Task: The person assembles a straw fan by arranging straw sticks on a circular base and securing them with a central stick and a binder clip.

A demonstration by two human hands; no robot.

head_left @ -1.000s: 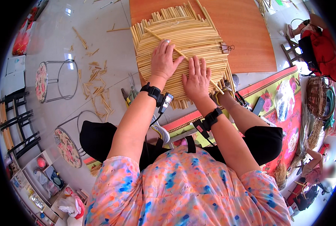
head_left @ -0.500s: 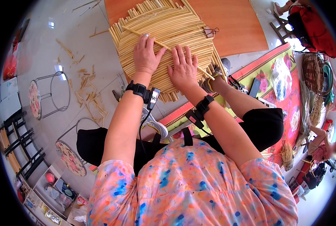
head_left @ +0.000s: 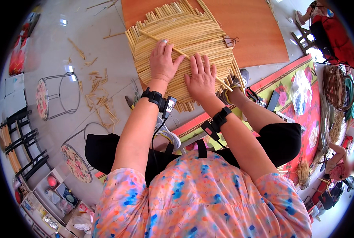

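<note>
A roundish panel of pale straw-coloured stalks (head_left: 185,35), laid side by side, rests at the edge of an orange-brown board. One loose stalk (head_left: 150,35) slants across its top. My left hand (head_left: 162,62) lies flat on the panel, fingers stretched out and their tips by the slanting stalk. To its right, my right hand (head_left: 201,81) is also spread flat, its fingers over the stalk. The hands grasp nothing visible. A binder clip (head_left: 229,41) grips the panel's right edge. Stalk ends stick out unevenly at the far and near sides.
The orange-brown board (head_left: 256,31) extends behind the panel. Cut stalk pieces (head_left: 99,95) litter the floor at left, near two round stools (head_left: 42,99). A floral mat (head_left: 282,101) carries a phone (head_left: 273,101) and a plastic bag (head_left: 300,93). Another person (head_left: 339,166) is at far right.
The whole scene has shifted slightly right and down in the picture. Both hands remain flat on the panel, with the slanting stalk in nearly the same place on it.
</note>
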